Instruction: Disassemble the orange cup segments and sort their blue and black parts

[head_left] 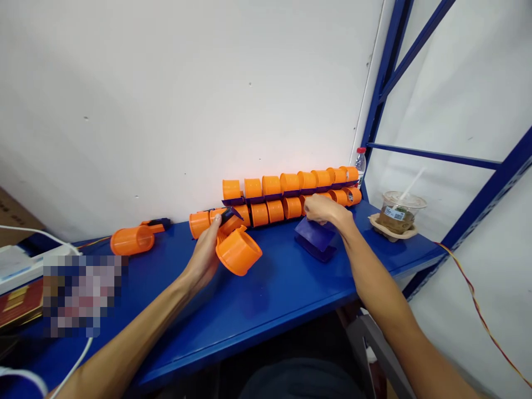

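White wall (199, 88) is rising behind a blue tabletop (249, 310), and blue shelf posts (382, 83) are framing the right side of the corner where I am watching. Along the wall, two rows of orange cylinders (271, 185) are running across the back, the rear row sitting higher than the front one, with dark blue strips (293, 194) showing beneath the rear row. The person's left hand (203, 252) is closing around the handle part of an orange cup (240, 252), its thumb pressing near a dark piece (233, 216) at the top, and the cup is tilting above the tabletop in front of the row. The right hand (322, 210) is curling its fingers inward at the upper edge of a dark blue folded piece (316, 237); from here I cannot tell whether they are gripping it or only resting there. That piece is lying in front of the front row, toward the right. Near the right end of the tabletop, a clear drink cup (399, 213) with a straw (413, 184) is sitting in a cardboard holder (392, 228), and a red-capped bottle (360, 162) is standing in the corner behind the rows. Over on the left, another orange piece (132, 240) is lying near the wall beside a black connector (165, 223), while a white cable (78, 360) is curving past the left forearm. Twisted wires (471, 288) are hanging beyond the right edge.
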`<state>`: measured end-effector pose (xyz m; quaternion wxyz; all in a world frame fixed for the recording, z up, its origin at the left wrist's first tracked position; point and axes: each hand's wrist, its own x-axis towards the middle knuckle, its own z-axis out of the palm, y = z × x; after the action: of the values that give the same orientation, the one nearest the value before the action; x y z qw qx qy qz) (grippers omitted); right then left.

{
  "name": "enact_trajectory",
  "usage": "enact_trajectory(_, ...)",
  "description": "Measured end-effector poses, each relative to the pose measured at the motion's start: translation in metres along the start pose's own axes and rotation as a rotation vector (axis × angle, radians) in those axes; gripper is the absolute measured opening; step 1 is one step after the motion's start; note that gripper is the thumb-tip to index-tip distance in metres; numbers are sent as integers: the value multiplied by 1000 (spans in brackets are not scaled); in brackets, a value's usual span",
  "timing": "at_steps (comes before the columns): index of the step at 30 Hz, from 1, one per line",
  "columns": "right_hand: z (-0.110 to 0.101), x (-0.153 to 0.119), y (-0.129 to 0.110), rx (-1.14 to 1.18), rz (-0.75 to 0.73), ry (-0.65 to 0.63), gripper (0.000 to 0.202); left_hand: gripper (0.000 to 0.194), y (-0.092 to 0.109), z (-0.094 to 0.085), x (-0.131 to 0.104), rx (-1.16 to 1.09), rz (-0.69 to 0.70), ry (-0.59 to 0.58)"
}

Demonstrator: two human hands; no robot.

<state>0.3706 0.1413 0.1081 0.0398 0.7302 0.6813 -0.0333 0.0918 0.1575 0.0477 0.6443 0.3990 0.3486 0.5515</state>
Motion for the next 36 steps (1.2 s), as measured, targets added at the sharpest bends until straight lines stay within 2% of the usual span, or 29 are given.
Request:
enact_trajectory(2,2,1,-1,16,37,-96,20,31,-1,0,0,9,8,-6)
enact_trajectory(4,4,3,-3,12,36,-135,21,33,-2,-1,1,24,15,-9)
enact_trajectory(7,6,6,-6,-10,25,-146,21,34,-4,-2,2,40,29,-8)
enact_trajectory(18,6,5,-17,64,125,-248,20,41,-7,-5,3,57,58,-43)
enact_trajectory(23,-3,-15,-20,38,90,-155,26,58,-13,-12,11,81,71,-57)
enact_trajectory(27,1,-27,-32,-31,66,-214,36,60,-18,-17,17,61,61,-64)
enact_trajectory(32,12,-20,-45,-149,27,-197,53,52,-17,-15,15,40,67,-81)
enact_trajectory(36,15,-13,-44,-146,42,-172,59,57,-16,-13,13,68,86,-75)
